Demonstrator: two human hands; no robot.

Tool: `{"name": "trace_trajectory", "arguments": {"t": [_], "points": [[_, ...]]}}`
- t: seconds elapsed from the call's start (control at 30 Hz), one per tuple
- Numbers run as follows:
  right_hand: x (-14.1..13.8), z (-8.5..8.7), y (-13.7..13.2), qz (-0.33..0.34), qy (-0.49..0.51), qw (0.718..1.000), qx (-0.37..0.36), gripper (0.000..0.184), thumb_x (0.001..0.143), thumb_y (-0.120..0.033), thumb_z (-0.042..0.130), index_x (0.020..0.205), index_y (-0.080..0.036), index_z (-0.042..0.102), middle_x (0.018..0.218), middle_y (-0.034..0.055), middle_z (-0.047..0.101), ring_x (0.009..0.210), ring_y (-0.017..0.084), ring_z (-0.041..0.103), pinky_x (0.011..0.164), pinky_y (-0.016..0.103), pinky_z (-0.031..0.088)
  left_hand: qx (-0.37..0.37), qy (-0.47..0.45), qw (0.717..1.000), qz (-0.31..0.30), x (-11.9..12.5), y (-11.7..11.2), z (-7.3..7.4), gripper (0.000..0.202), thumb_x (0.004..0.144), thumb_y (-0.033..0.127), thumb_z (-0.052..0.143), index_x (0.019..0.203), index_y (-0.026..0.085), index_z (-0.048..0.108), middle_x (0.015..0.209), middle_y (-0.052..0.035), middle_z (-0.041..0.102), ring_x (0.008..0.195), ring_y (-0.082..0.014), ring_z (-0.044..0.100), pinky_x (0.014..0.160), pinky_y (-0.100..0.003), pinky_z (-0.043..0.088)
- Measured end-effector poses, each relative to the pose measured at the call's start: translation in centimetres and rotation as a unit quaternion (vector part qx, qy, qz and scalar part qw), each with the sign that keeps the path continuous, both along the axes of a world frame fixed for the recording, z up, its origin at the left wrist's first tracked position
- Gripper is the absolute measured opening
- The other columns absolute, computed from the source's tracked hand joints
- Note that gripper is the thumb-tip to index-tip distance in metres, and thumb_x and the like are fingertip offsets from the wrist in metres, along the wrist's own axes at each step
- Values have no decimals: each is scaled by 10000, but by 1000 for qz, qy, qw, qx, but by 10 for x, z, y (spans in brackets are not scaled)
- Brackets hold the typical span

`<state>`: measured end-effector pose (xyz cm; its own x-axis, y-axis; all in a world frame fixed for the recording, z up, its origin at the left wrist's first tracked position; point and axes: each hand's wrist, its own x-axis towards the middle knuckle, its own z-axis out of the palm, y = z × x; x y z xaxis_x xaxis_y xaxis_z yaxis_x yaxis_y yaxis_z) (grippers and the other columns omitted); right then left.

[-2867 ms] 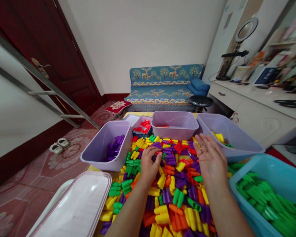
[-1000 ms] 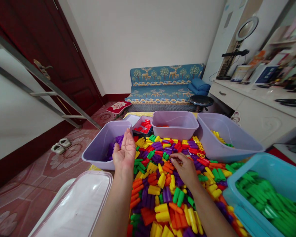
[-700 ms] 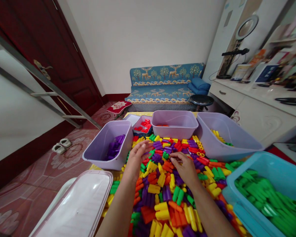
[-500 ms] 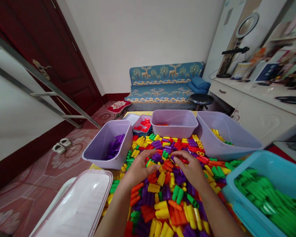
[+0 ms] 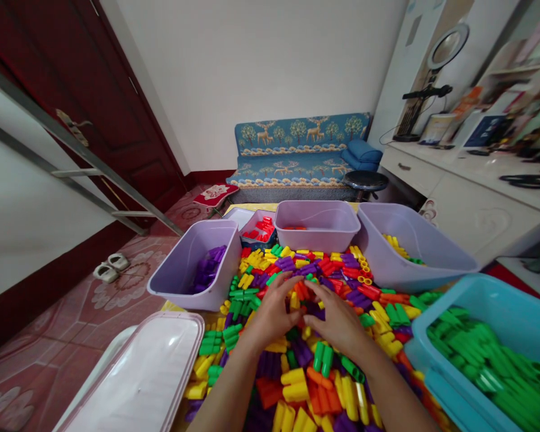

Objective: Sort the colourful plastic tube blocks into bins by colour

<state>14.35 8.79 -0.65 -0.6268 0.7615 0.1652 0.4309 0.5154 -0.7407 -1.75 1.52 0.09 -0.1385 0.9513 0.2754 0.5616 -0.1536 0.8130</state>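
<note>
Since the left hand (image 5: 274, 309) and right hand (image 5: 335, 315) nearly meet, each grip spread over jammed-together pieces (image 5: 302, 291), they could clash and scatter some tbh.

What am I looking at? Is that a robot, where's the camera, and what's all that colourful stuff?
No robot here! These are a person's bare left hand and right hand. Every picture comes from one camera worn on that person's head, looking forward and down, so you see almost what they see.

In front of them lies a big jumble of plastic pieces: yellow, green, purple, red and orange. Around it stand lilac tubs and a blue tub with green pieces inside.

Both hands curl over the jumble, thumbs and fingers apart. I can't see anything clearly held.
</note>
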Motion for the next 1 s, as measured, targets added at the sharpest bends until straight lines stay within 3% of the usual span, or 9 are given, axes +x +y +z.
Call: {"name": "trace_trajectory", "arguments": {"t": [0.17,0.27,0.33,0.4,0.5,0.67,0.77,0.87,1.0], "points": [[-8,1,12,12,130,983,-129,633,733,-201,585,1349,-273,455,1197,59,619,785,160,633,663,290,533,59,-112,992,11,3,13,-8,573,721,50,593,1255,258,569,1371,-99,490,1275,-256,461,1020,-435,431],[-13,-2,15,11,169,978,-123,546,744,-242,613,1277,-246,497,1231,58,602,933,182,634,789,313,532,64,-148,987,4,5,14,-6,433,774,133,625,1195,236,612,1293,-96,565,1222,-240,514,1010,-397,442],[-15,-6,16,-8,187,975,-122,388,758,-296,622,1136,-223,567,1130,53,650,984,203,630,851,336,517,51,-159,986,-2,7,13,-5,368,792,184,637,1158,224,635,1223,-98,610,1162,-237,558,974,-378,468],[-15,-11,19,-40,203,968,-141,268,778,-358,604,1001,-209,597,978,51,687,890,212,655,788,341,537,46,-160,986,-4,8,12,-5,333,800,206,639,1133,218,649,1168,-97,637,1121,-234,581,935,-359,490],[-12,-15,23,-66,218,959,-170,257,783,-406,598,946,-208,603,880,49,693,732,206,659,675,342,557,45,-139,989,11,10,12,-7,298,807,217,636,1103,219,668,1140,-93,656,1096,-236,594,901,-345,502],[-11,-10,22,-55,182,971,-147,227,791,-410,600,876,-201,628,818,48,702,736,219,665,677,346,560,29,-134,990,42,10,14,-9,291,846,295,604,1118,217,671,1082,-81,704,999,-231,646,898,-356,496],[-15,-3,15,-43,169,977,-123,237,775,-356,623,948,-196,650,855,57,710,765,214,671,691,330,556,37,-146,987,63,10,14,-9,352,823,339,642,1146,200,651,1094,-82,701,1004,-235,642,915,-361,483],[-19,0,10,-32,172,979,-104,304,779,-299,612,1069,-209,630,909,58,700,764,192,665,645,294,547,49,-176,980,78,9,14,-11,302,803,357,662,1043,174,687,1028,-77,715,967,-229,645,894,-345,486],[-17,-8,12,-61,187,976,-96,343,798,-295,584,1126,-196,594,903,60,682,748,176,657,654,288,540,49,-317,938,129,3,17,-12,301,788,419,663,903,141,674,778,-39,704,668,-149,639,639,-254,510]]}}
